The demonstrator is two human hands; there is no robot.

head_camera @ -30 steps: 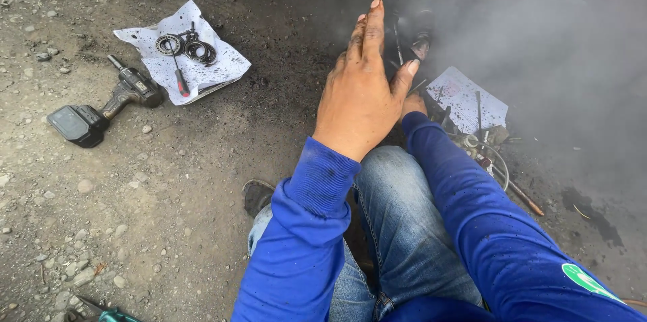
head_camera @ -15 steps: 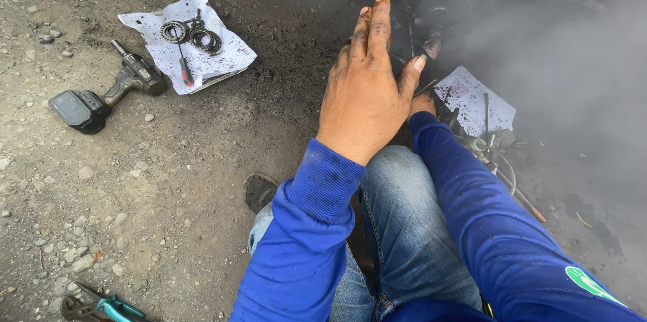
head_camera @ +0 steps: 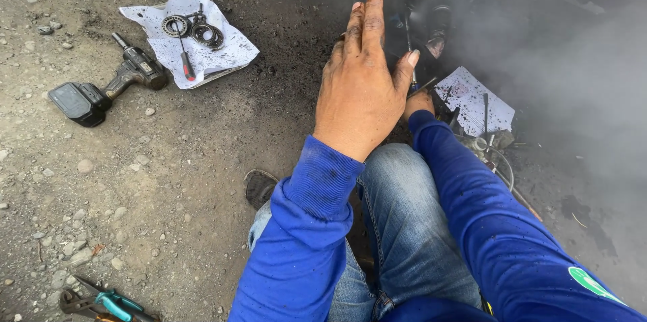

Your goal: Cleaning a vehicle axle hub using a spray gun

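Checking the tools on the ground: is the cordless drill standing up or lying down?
Lying down. The cordless drill rests on its side on the gravel ground, beside the stained paper sheet.

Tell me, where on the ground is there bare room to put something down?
Bare gravel lies between the cordless drill, the pliers and the left hand. It is crowded by the right hand, around the spotted sheet and cables.

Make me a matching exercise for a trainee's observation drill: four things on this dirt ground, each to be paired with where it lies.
Things:
1. cordless drill
2. bearing rings
3. pliers
4. left hand

Places:
A. bottom left corner
B. raised flat above the jeans knee
C. on the spotted paper sheet
D. on bare dirt, left of that sheet

Pairs: 1-D, 2-C, 3-A, 4-B
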